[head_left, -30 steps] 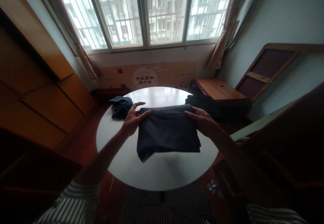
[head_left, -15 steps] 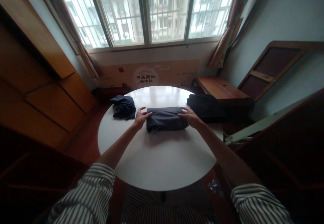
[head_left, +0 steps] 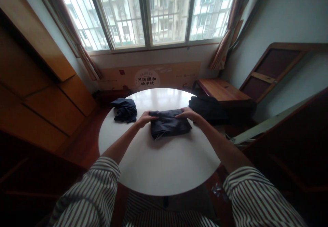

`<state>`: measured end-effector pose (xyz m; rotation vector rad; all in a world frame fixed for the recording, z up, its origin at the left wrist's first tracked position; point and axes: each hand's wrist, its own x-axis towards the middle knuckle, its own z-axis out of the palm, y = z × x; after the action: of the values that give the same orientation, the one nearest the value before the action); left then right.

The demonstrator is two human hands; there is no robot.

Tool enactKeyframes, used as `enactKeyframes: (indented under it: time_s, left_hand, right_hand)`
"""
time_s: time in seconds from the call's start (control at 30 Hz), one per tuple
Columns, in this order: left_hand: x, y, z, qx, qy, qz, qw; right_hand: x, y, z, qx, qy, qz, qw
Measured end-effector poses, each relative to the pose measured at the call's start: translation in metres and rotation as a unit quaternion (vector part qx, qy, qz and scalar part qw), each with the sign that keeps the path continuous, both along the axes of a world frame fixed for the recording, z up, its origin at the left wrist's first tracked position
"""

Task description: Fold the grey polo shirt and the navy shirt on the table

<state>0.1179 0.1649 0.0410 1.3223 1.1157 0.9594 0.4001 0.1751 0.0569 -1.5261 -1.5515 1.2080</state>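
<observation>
A folded dark grey garment (head_left: 170,124) lies in the middle of the round white table (head_left: 164,172), with thin white cords hanging from its near left corner. My left hand (head_left: 145,118) grips its far left corner, thumb on top and fingers behind. At the far right corner, my right hand (head_left: 189,113) pinches the fabric in the same way. The garment's far edge looks slightly raised between the hands. Its exact kind cannot be made out.
A crumpled dark navy garment (head_left: 125,110) sits at the table's left edge. Black folded cloth (head_left: 206,107) lies at the right edge. Beyond it stands a wooden stool-like table (head_left: 222,89). Wooden cabinets (head_left: 56,110) line the left, and a barred window (head_left: 166,11) is ahead.
Both hands have closed more firmly on the garment's far corners. Its far edge has bent and its near edge has come slightly towards me.
</observation>
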Motion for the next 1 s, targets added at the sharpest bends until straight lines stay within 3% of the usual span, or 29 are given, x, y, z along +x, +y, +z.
enactKeyframes:
  time_s: [0.1, 0.2, 0.27, 0.33, 0.47, 0.53, 0.57, 0.63, 0.73, 0.83, 1.0]
  left_hand:
    - [-0.002, -0.016, 0.026, 0.179, 0.04, 0.048, 0.982]
    - [-0.016, -0.041, 0.054, 0.346, 0.118, 0.053, 0.929]
    - [-0.028, -0.063, 0.062, 0.402, 0.172, 0.037, 0.899]
    - [-0.038, -0.088, 0.056, 0.426, 0.237, -0.007, 0.873]
    - [-0.05, -0.15, 0.017, 0.464, 0.332, -0.194, 0.798]
    - [-0.051, -0.179, 0.004, 0.476, 0.339, -0.256, 0.77]
    - [-0.051, -0.189, 0.002, 0.472, 0.336, -0.272, 0.768]
    - [-0.05, -0.198, 0.004, 0.446, 0.32, -0.262, 0.794]
    - [-0.043, -0.182, 0.013, 0.387, 0.298, -0.131, 0.862]
    - [-0.034, -0.15, 0.014, 0.341, 0.302, -0.028, 0.89]
    - [-0.026, -0.122, 0.003, 0.284, 0.304, -0.045, 0.908]
  right_hand:
    - [0.0, -0.012, 0.023, 0.066, 0.01, 0.008, 0.998]
    - [0.004, -0.037, 0.046, 0.229, -0.021, 0.02, 0.973]
    - [0.008, -0.06, 0.052, 0.321, -0.086, 0.032, 0.943]
    - [0.014, -0.087, 0.043, 0.365, -0.157, 0.066, 0.915]
    - [0.027, -0.145, -0.005, 0.405, -0.249, 0.235, 0.848]
    - [0.034, -0.172, -0.023, 0.404, -0.262, 0.283, 0.83]
    - [0.036, -0.182, -0.027, 0.393, -0.261, 0.293, 0.832]
    - [0.037, -0.193, -0.026, 0.369, -0.242, 0.286, 0.851]
    - [0.029, -0.184, -0.017, 0.343, -0.181, 0.184, 0.903]
    - [0.015, -0.156, -0.018, 0.29, -0.148, 0.069, 0.943]
    - [0.004, -0.122, -0.026, 0.198, -0.128, 0.07, 0.969]
